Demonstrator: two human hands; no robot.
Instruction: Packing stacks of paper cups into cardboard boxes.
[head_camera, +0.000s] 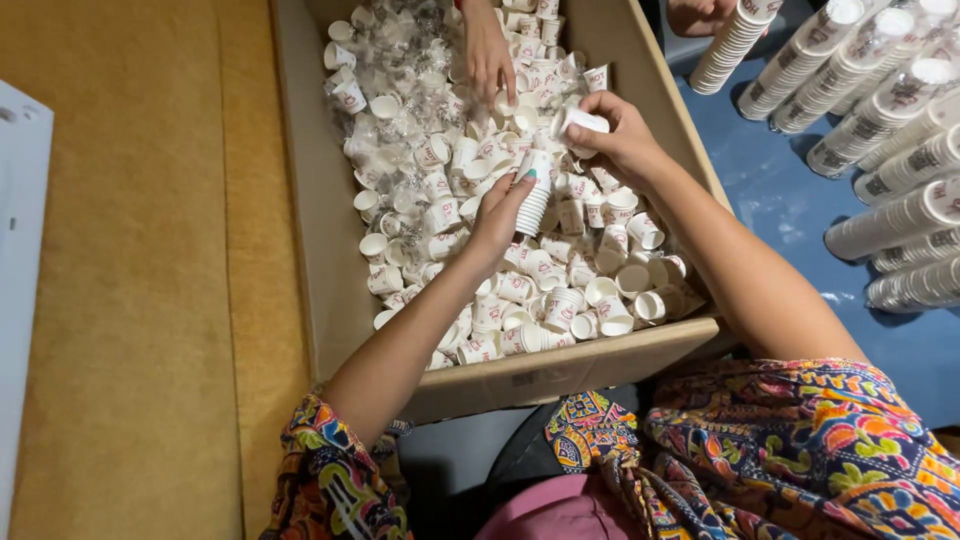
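- The fingers of the left hand (497, 215) wrap around a short stack of nested cups (534, 192), white paper ones, held upright over the middle of the box.
- The fingers of the right hand (618, 135) pinch a single white cup (580, 122) lying on its side, just above and to the right of the stack, close to it but apart from it (whether the two touch at the edge is hard to tell).
- Both forearms reach out from patterned, many-coloured sleeves (800, 440) at the bottom of the view.
- Under the hands lies a heap of loose paper cups (560, 290), small and white with red marks, mixed with crumpled clear wrappers (400, 90) toward the far left.
- The heap fills a large cardboard box (320, 200), open at the top, its near wall just in front of the person's lap.
- Another person's hand (487, 50) reaches into the far end of the box, fingers down among the cups.
- To the right of the box, long wrapped sleeves of stacked cups (890, 130) lie side by side on a blue surface (790, 200).
- To the left runs a tan floor (130, 300).
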